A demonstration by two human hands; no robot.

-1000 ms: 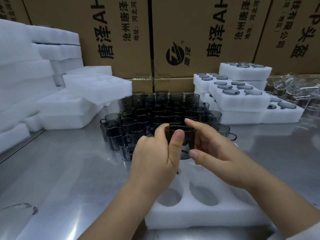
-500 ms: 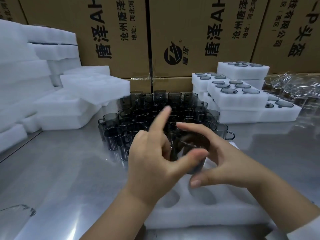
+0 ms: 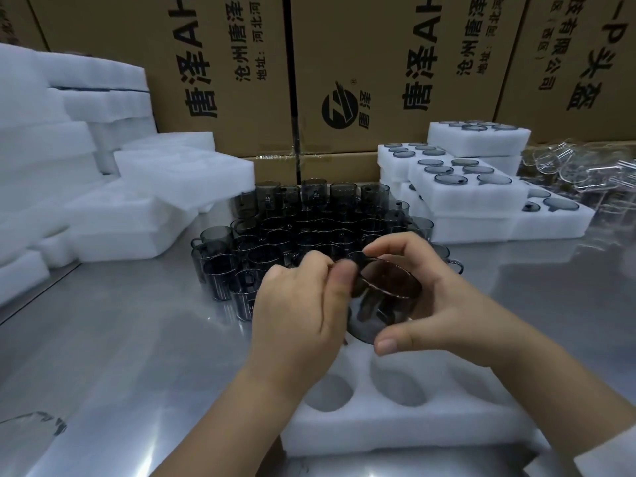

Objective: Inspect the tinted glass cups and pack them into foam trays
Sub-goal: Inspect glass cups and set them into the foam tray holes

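The tinted cup [image 3: 385, 304] was held in the air on a slant, above the far end of the foam tray [image 3: 395, 428] and just in front of the crowd of unpacked cups [image 3: 309, 228] standing on the steel surface [image 3: 120, 356]. Both hands had it. The right hand [image 3: 444, 304] was curled round it, fingers [image 3: 395, 242] over the far rim and thumb under the base. The left hand [image 3: 296, 304] pinched the near rim between thumb and fingers (whether on the handle or on bare glass could not be told).

The likeliest trouble, as I judged it, was a slip. The glass looked smooth, the left hand's hold was only a pinch, and turning the cup for inspection would mean loosening one hand at a time. If it dropped there, it would land on foam at best. At worst it would strike the steel or the packed crowd behind and chip more than one cup.

The right knuckles also hung near the closest standing cups, so a wide turn of the wrist could knock one over.

Lowered on that slant, the cup could catch the lip of a pocket and tear the foam or jam. It would want levelling first, with its handle turned to suit the pocket. The two pockets in view were empty.
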